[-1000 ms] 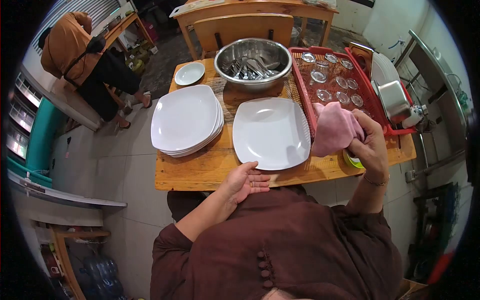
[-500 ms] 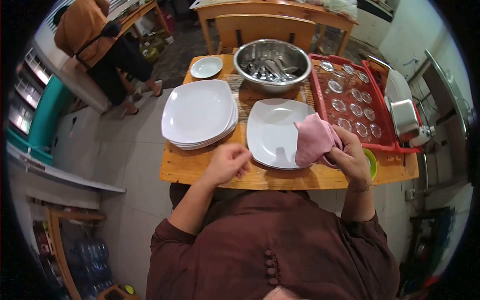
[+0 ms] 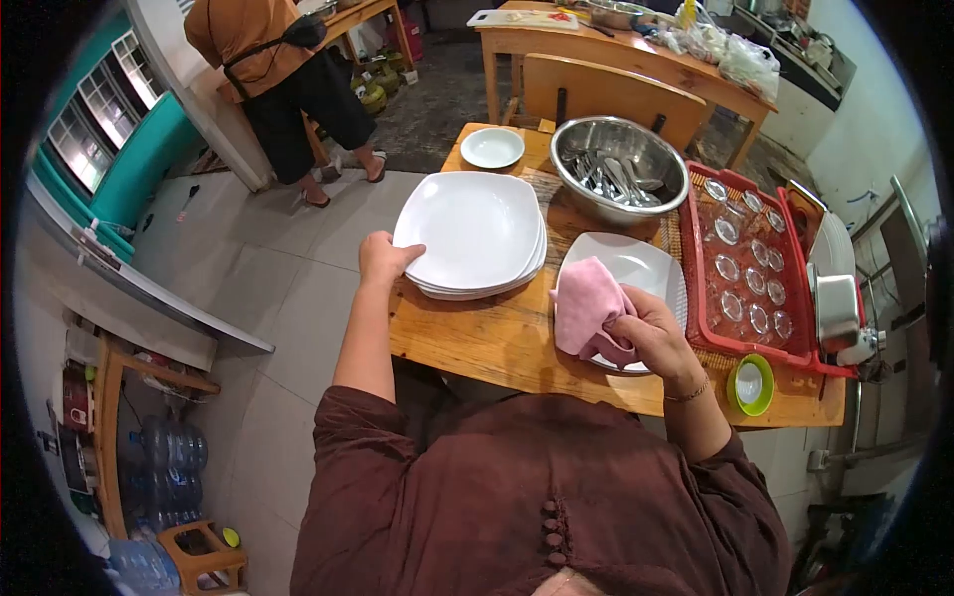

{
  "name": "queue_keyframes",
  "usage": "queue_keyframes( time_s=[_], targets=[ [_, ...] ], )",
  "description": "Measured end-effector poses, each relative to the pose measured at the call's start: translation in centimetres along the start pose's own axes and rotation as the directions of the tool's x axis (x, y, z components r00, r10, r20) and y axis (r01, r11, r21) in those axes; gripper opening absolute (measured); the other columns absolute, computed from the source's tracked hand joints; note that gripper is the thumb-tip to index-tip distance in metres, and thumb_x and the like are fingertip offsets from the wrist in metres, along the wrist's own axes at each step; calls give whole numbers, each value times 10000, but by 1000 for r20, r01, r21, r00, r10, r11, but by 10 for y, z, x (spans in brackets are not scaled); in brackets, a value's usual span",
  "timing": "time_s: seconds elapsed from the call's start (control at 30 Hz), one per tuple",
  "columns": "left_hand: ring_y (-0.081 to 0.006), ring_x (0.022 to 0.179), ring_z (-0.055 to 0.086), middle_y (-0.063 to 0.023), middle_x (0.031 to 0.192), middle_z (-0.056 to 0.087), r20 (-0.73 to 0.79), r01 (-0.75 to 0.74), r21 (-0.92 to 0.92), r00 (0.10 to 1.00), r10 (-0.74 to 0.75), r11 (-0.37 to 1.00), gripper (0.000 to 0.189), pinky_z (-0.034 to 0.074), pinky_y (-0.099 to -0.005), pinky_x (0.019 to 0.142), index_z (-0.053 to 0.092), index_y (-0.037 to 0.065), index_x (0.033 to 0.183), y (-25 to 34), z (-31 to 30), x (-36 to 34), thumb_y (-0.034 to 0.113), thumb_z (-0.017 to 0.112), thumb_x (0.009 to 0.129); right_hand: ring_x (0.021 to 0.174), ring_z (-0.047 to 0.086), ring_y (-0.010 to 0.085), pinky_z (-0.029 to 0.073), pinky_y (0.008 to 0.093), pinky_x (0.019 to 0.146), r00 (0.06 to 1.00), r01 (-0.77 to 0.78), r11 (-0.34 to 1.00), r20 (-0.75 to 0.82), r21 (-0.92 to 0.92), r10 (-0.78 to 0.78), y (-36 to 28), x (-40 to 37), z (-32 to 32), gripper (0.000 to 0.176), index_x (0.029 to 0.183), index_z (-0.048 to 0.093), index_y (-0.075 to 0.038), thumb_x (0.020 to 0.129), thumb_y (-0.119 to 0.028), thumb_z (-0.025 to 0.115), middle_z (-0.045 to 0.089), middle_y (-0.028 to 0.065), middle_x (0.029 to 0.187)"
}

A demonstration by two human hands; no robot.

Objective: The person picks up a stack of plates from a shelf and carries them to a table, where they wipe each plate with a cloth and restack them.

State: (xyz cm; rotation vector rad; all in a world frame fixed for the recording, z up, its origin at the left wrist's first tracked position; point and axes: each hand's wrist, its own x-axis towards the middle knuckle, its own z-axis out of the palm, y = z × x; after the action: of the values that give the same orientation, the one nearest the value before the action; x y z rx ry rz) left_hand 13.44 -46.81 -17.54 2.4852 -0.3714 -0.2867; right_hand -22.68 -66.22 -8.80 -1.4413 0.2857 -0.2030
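My left hand (image 3: 386,260) is at the left edge of a stack of square white plates (image 3: 472,226), its thumb over the rim of the top plate and its fingers curled beneath, partly hidden. In my right hand (image 3: 658,343) a pink cloth (image 3: 588,310) is bunched, hanging in front of another white plate (image 3: 641,260) on the wooden table. The cloth and hand cover the front part of that plate.
Behind the plates stand a small white dish (image 3: 492,148) and a steel bowl (image 3: 618,206) of cutlery. A red tray (image 3: 705,310) of upturned glasses lies right, a green bowl (image 3: 750,385) before it. Another person (image 3: 260,74) stands at the back left.
My left hand has moved left from near the right-hand plate to the stack's left edge and taken hold there. The cloth stays in my right hand. The camera view has shifted left.
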Motion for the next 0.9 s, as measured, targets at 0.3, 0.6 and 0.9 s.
queue_keyframes(
  time_s=[0.3,0.6,0.9],
  targets=[
    [-211,800,664,-136,922,689,-189,-14,-402,980,-68,916,358,522,-348,694,613,1,1016,-11,11,-22,184,763,747,942,602,197,475,306,819,891,318,887,-214,-335,-401,7,77,-6,297,1084,615,26,952,-189,458,637,112,1007],
    [-150,639,613,-103,868,653,80,72,-719,997,-21,691,376,478,-278,476,509,-7,1134,-3,17,-45,142,693,842,1400,168,474,45,601,1122,993,-51,38,-55,-998,-108,38,223,81,643,1288,574,-61,856,-524,467,282,306,1475],
    [-181,739,584,-111,885,593,-10,45,-836,995,-97,547,209,503,-327,625,497,5,948,-23,11,-26,-49,603,777,901,623,258,454,468,798,914,403,275,397,-873,-82,34,205,102,204,805,714,-100,789,-274,608,657,100,880]
  ],
)
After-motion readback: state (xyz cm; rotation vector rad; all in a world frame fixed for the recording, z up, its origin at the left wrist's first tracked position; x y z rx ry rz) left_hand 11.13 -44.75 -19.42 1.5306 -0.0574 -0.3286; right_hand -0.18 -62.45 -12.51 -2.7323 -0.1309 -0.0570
